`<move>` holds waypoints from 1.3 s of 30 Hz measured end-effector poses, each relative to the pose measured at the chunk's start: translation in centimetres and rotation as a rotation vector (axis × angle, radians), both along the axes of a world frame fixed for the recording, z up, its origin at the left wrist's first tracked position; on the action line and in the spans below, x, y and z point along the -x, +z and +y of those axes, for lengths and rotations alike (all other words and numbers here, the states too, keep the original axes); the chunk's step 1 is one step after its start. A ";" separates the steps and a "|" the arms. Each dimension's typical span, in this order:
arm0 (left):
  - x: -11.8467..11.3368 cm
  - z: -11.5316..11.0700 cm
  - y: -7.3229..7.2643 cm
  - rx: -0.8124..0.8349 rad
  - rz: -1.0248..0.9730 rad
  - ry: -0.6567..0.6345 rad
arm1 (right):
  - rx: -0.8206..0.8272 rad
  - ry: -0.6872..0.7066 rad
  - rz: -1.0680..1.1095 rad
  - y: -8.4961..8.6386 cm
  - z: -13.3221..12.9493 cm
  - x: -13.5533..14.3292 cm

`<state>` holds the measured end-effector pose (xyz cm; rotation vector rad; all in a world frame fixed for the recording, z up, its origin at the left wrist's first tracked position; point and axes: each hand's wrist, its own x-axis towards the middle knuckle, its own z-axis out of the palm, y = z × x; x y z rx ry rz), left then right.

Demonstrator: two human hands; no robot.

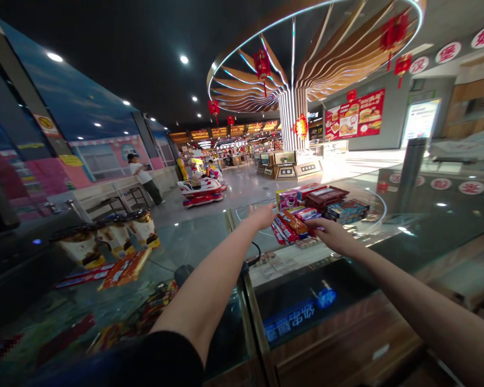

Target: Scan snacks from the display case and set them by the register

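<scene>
both arms reach out over a glass counter [210, 242] toward a heap of snack packets [306, 207] lying on the glass at about 1 o'clock from the picture's middle. the left hand [262, 216] is at the heap's 9 o'clock edge, fingers stretched flat and loose, touching or just short of a pink packet [287, 200] with a cartoon face; it grips nothing that shows. the right hand [334, 235] lies at the heap's 5 o'clock side, knuckles up, fingers curled around the end of a red packet [293, 226] from the near row; how firmly it pinches cannot be told, since the fingertips are hidden under the hand.

the heap holds red and orange bars in front, dark brown boxes [326, 194] on top at the back, and blue packets [349, 208] at its 3 o'clock end.

at 9 o'clock, well apart from the hands, three ice-cream cups [113, 236] show on the counter, with orange wrappers [125, 269] just beside them at their 6 o'clock. a blue label [294, 317] glows under the glass at 6 o'clock of the heap. beyond the counter, a red and white kiddie ride [199, 191] stands on the mall floor, a person in a white shirt [142, 174] leans at a rail at 10 o'clock, and red lanterns [262, 62] hang from the ceiling at 12 o'clock.
</scene>
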<state>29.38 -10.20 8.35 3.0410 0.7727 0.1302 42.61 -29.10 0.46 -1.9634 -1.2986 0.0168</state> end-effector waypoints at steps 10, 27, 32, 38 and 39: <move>-3.3 0.6 -3.3 0.040 -0.015 -0.022 | 0.014 -0.003 -0.244 -1.1 1.9 -0.3; -2.4 0.4 -2.5 0.176 -0.080 0.024 | 0.148 -0.190 -0.408 0.1 3.1 1.7; -2.0 0.5 -2.3 0.152 -0.084 0.046 | 0.135 -0.193 -0.393 0.5 3.1 2.5; -1.5 1.0 -2.1 0.139 -0.073 0.061 | 0.111 -0.184 -0.371 0.7 3.2 3.0; -1.4 1.1 -2.1 0.137 -0.072 0.059 | 0.102 -0.172 -0.369 0.6 3.3 2.9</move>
